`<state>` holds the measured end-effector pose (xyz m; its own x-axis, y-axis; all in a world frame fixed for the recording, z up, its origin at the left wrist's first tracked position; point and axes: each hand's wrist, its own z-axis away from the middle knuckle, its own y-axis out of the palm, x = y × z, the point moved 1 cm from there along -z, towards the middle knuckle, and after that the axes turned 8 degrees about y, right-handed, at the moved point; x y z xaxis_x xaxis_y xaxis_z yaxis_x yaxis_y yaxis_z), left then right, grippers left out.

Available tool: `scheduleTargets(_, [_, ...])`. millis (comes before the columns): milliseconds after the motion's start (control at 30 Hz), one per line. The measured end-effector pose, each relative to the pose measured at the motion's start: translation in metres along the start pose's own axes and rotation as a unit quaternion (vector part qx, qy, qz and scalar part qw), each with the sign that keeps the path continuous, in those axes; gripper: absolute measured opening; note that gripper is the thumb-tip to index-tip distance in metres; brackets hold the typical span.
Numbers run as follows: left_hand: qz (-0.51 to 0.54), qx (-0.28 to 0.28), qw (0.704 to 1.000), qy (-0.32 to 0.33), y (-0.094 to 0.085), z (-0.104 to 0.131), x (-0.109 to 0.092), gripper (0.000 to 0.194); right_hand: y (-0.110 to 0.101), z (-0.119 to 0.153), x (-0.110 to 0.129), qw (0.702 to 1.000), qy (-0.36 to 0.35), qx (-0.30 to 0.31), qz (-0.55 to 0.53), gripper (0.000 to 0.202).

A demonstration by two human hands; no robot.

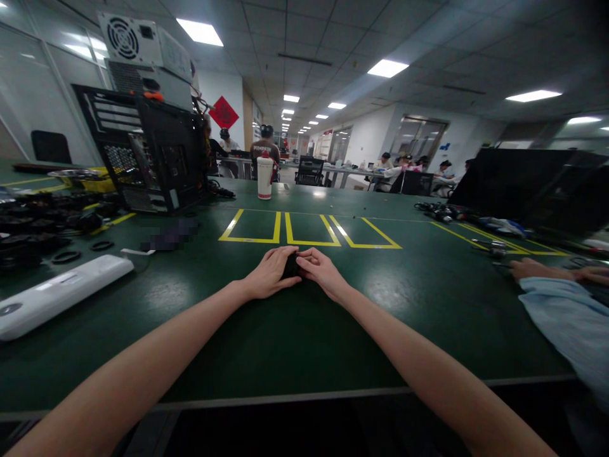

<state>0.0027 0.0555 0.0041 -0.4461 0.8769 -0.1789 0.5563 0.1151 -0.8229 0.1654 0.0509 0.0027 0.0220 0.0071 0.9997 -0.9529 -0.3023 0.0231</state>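
Both my hands meet over the middle of the green table, around a small black object. My left hand curls round its left side, with the thumb below and the fingers across the top. From the other side, my right hand pinches its right edge with the fingertips. Most of the object is covered by my fingers, so its kind cannot be made out. Just beyond my hands, yellow tape marks several outlines on the tabletop.
A white power strip lies at left, near black cable coils. Behind stands an open computer case with power supplies stacked on it. A white cup is farther back. At right, another person's hand works beside metal parts.
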Motion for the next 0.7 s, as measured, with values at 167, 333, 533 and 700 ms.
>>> scheduleTargets(167, [0.009,-0.003,1.0,-0.003,0.0,-0.0005,0.0,0.059,-0.0005,-0.0064,-0.002,0.999,0.039,-0.018,-0.007,0.03])
scheduleTargets(333, [0.007,-0.005,1.0,-0.006,0.0004,-0.0005,0.0005,0.059,-0.0057,-0.0046,-0.0019,0.999,0.003,0.014,0.035,0.031])
scheduleTargets(533, [-0.008,-0.008,1.0,-0.001,0.0021,0.0001,0.001,0.059,-0.0032,0.0023,-0.0002,0.999,-0.012,0.028,0.012,0.032])
scheduleTargets(700, [-0.01,-0.013,1.0,0.001,0.0027,0.0,0.0012,0.059,0.0009,-0.0031,-0.0023,1.0,0.012,-0.01,-0.016,0.029])
